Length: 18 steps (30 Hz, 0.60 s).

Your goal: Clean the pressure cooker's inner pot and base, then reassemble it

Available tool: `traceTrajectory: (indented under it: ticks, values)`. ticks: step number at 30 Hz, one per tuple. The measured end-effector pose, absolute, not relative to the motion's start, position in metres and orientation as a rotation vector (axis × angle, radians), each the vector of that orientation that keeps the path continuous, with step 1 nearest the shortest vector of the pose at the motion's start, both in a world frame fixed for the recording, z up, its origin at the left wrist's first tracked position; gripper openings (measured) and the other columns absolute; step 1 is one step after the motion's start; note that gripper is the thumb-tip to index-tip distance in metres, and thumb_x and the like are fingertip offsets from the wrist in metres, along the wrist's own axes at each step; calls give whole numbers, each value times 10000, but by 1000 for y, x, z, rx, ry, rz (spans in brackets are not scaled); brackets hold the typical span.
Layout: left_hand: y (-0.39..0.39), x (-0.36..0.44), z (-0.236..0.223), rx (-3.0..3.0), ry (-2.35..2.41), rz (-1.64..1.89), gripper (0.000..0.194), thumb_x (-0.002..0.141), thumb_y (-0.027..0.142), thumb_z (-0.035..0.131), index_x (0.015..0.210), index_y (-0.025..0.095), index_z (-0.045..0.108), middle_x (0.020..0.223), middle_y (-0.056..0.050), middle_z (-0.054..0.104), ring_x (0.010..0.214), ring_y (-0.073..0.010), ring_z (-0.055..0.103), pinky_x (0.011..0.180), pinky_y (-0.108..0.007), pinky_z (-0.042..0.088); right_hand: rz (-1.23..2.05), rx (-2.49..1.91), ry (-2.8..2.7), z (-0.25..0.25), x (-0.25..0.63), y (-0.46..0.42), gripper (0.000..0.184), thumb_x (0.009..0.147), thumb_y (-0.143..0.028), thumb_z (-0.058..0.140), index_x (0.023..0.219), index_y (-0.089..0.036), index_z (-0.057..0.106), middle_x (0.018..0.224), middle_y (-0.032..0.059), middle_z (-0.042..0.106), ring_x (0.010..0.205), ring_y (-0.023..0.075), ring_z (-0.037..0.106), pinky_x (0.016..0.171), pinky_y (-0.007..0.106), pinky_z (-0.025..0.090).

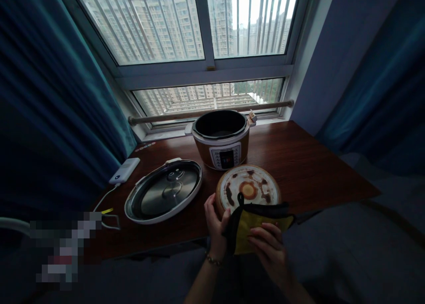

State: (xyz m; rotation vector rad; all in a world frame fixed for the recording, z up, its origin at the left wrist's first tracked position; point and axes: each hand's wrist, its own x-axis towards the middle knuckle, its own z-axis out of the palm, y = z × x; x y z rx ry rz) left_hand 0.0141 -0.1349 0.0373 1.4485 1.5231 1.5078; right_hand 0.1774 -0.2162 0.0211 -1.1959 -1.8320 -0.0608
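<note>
Round piece [247, 190], pale face upward, sits at the front edge of the surface [299, 162], just in front of the cooker. Left hand [215, 220] at its left side: fingers gripping the rim, longer ones along the outer wall, thumb on the near side. Right hand [270, 246] at the near side, fingers closed over a yellow cloth [244, 235], which lies between them and the round piece; right thumb hidden. Beaded bracelet [213, 260] on the left wrist.

Writing: cooker [222, 142] bears a light control panel [226, 157] with rows of small print and a dark display showing red and blue marks; too small to read. No brand legible.

Materials: round piece has a whitish disc blotched dark brown, orange-brown ring at its centre, tan edge. Cloth has black trim and a black loop, loop lying against the disc. Cooker open, black inside, brown body, pale rim and side handles. Left of it, a wide shallow lid [164, 195], white-rimmed, shiny metallic inner face upward. Farther left, a white oblong device [125, 170] with rounded corners and a thin white cable [106, 193]. Surface dark reddish-brown with wood grain; blue curtain [83, 73] hangs in folds at left
</note>
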Motion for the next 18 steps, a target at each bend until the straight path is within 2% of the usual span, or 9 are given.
traceTrajectory:
  ticks: [4,8,11,14,16,18]
  values:
    - [-135,12,41,1462,1493,1503,491,771,418,545,1198,198,439,1203,-93,475,1141,-262,452,985,-408,350,-256,-1233,-1807,-11,188,-210,402,804,-230,592,1199,-285,540,1087,39,629,1119,223,487,900,390,446]
    - [-136,14,45,1487,1512,1505,497,769,419,556,1199,198,443,1198,-89,472,1139,-256,447,991,-410,345,-277,-1322,-1655,-34,186,-203,368,850,-252,490,1217,-286,500,1303,78,458,1306,295,279,990,545,327]
    - [-134,18,45,1503,1546,1532,497,766,413,560,1196,190,447,1194,-93,470,1140,-257,445,996,-417,341,-172,-1374,-1489,-37,180,-198,445,902,-257,356,1346,-235,339,1449,131,233,1354,333,148,991,650,220]
    - [-132,21,44,1513,1560,1536,492,770,393,563,1202,193,442,1198,-96,471,1146,-259,446,1001,-424,339,-42,-1395,-1348,-32,175,-195,483,922,-273,286,1398,-202,236,1485,152,125,1362,330,116,998,668,164]
    - [-131,21,42,1521,1557,1529,486,776,386,560,1207,196,439,1205,-97,466,1152,-259,441,1007,-431,333,69,-1420,-1246,-26,175,-192,489,924,-300,281,1401,-206,230,1493,135,113,1366,315,113,1021,645,150]
    - [-131,21,41,1531,1552,1528,487,778,393,559,1206,193,441,1211,-101,458,1156,-261,435,1010,-437,328,212,-1436,-1101,-21,178,-189,495,930,-315,246,1413,-217,198,1487,125,153,1359,289,165,1037,596,198]
